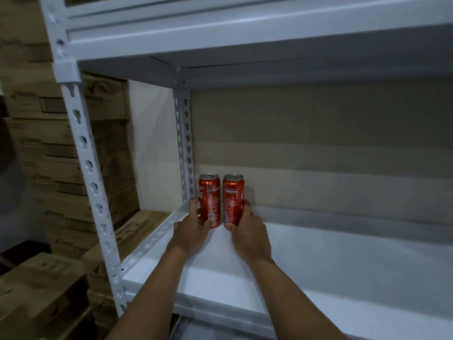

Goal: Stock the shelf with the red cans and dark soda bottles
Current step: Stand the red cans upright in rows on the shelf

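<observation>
Two tall red cans stand upright side by side at the back left corner of a white shelf board [318, 261]. My left hand [190, 228] wraps the lower part of the left red can [209, 196]. My right hand [248, 230] wraps the lower part of the right red can [232, 195]. Both cans rest on or just above the board, close to the rear corner post. No dark soda bottles are in view.
The white metal rack has a slotted front post [88, 163] at left and a rear post [184, 143]. Another shelf [245, 42] hangs overhead. A brown cardboard panel [318, 143] backs the shelf. Stacked cardboard boxes [49, 192] fill the left side.
</observation>
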